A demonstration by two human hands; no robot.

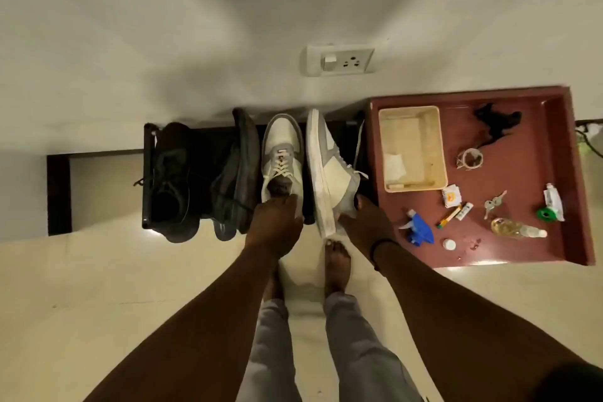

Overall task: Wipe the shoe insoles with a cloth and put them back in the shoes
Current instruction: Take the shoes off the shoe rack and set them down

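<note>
Two white and grey sneakers stand on a low black shoe rack (148, 173) against the wall. The left sneaker (282, 153) sits upright, laces up, and my left hand (275, 225) grips its heel. The right sneaker (329, 166) is tipped on its side with the white sole facing left; my right hand (362, 222) holds it at the heel opening. No insole or cloth shows in either hand.
Dark shoes (173, 179) and another dark pair (238, 173) fill the rack's left part. A red-brown cabinet top (522, 173) at right carries a cream tray (411, 147), a blue spray nozzle (419, 227), keys, tubes and a bottle. My bare feet stand on pale floor tiles.
</note>
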